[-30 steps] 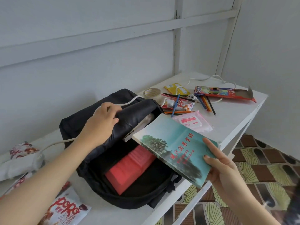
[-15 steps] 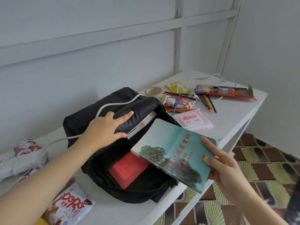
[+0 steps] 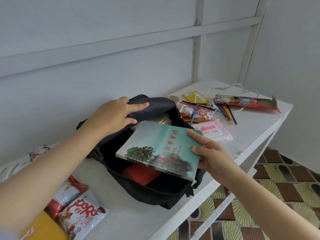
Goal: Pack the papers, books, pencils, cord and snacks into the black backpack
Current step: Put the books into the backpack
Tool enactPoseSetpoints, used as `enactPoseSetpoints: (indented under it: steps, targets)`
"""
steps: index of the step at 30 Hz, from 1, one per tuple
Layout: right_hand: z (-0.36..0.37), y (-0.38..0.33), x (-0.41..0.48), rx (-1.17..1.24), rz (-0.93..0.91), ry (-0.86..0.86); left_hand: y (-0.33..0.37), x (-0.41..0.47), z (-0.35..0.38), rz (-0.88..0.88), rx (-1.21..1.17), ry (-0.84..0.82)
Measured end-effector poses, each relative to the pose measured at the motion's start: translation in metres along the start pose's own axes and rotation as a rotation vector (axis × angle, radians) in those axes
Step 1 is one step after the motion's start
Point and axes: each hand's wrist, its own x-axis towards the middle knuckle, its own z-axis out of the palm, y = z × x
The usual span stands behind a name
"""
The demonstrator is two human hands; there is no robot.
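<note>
- At the desk's [image 3: 138, 226] near left corner I saw two snack packets [image 3: 81, 213], the white one lying partly over the red one.
- The black backpack [image 3: 155, 194] lay open against the desk's front edge, and a red book [image 3: 140, 174] lay inside it.
- The right hand [image 3: 214, 158] held a teal book [image 3: 161, 149] by one corner, with the thumb on the cover and the fingers [image 3: 200, 164] curled underneath. The book was tilted over the backpack's mouth, its low end above the red book.
- The left hand [image 3: 112, 115] gripped the backpack's top flap, with its fingers laid over the fabric and the thumb tucked below.
- Just past the teal book, a pink packet [image 3: 213, 130] lay flat on the desk.
- Further back, loose pencils [image 3: 226, 113] were scattered beside and across some small snacks [image 3: 197, 113].
- Toward the far right corner lay an opened pencil box [image 3: 242, 101], with the white cord [image 3: 233, 86] looping behind it.
</note>
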Motion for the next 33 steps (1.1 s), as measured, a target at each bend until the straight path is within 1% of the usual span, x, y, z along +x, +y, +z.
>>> enactPoseSetpoints:
  steps: [4, 6, 8, 9, 10, 12, 13, 14, 16, 21, 26, 30, 33]
  targets:
    - [0.025, 0.002, 0.029, -0.018, 0.009, 0.076, 0.002, -0.001, -0.002, 0.0, -0.003, 0.001]
    - [0.037, 0.006, 0.044, 0.023, 0.001, 0.104, 0.002, -0.003, -0.003, -0.002, -0.004, 0.002]
    - [0.045, 0.01, 0.057, 0.063, -0.015, 0.072, 0.001, -0.003, -0.003, -0.005, -0.002, 0.005]
    - [0.046, 0.012, 0.063, -0.001, -0.025, 0.03, 0.001, -0.003, -0.004, -0.006, -0.003, 0.004]
    - [0.046, 0.012, 0.068, -0.174, -0.048, -0.017, 0.0, -0.004, -0.004, -0.008, -0.008, 0.004]
    - [0.045, 0.009, 0.077, -0.675, -0.105, -0.094, -0.001, -0.004, -0.004, -0.016, -0.029, 0.005]
    - [0.045, 0.008, 0.083, -0.853, -0.117, -0.121, -0.001, -0.005, -0.004, -0.021, -0.04, 0.004]
    - [0.045, 0.007, 0.088, -0.96, -0.12, -0.14, -0.001, -0.005, -0.004, -0.024, -0.047, 0.003]
    - [0.048, 0.005, 0.098, -1.039, -0.136, -0.144, 0.0, -0.005, -0.004, -0.03, -0.051, 0.007]
    - [0.056, 0.011, 0.122, -1.082, -0.215, -0.065, -0.002, -0.006, -0.003, -0.043, -0.055, 0.011]
    - [0.06, 0.016, 0.14, -1.046, -0.231, 0.021, -0.002, -0.007, -0.004, -0.052, -0.057, 0.004]
    - [0.061, 0.019, 0.14, -0.952, -0.21, 0.066, -0.001, -0.007, -0.005, -0.06, -0.055, 0.0]
    - [0.065, 0.024, 0.136, -0.981, -0.265, 0.106, -0.001, -0.006, -0.004, -0.064, -0.069, -0.003]
